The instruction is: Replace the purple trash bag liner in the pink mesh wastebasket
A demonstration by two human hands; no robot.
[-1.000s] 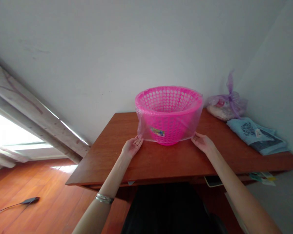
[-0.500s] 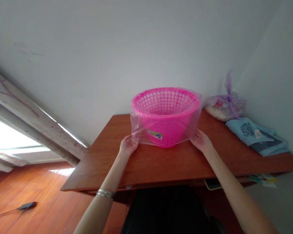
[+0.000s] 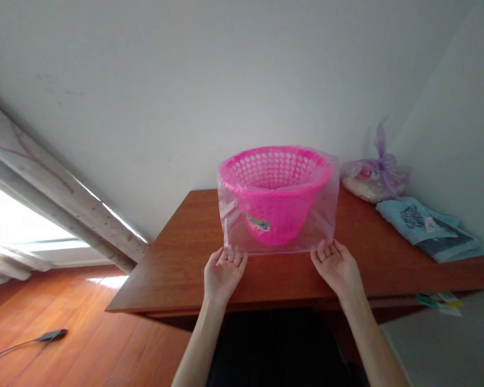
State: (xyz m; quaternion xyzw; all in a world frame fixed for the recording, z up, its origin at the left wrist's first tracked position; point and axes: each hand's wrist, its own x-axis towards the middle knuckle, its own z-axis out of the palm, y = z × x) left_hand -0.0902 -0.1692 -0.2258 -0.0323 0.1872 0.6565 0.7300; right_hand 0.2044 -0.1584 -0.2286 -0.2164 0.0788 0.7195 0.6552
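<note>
A bright pink plastic basket with a slotted wall and a small label stands upright on the brown wooden table. A thin see-through plastic bag covers its rim and hangs down the near side in a stretched sheet. My left hand, palm up, has its curled fingers closed on the bag's lower left edge. At the lower right edge, my right hand grips the same bag, also palm up with bent fingers. Both hands are in front of the basket and apart from it.
Right of the basket lie a knotted purple bag with things inside and folded blue packaging. A wall rises behind the table. A curtain hangs at the left. A dark device with a cord lies on the floor.
Both hands have come nearer to me and closer together, drawing the bag's edge down and forward below the basket's base. The basket has stayed in place.
</note>
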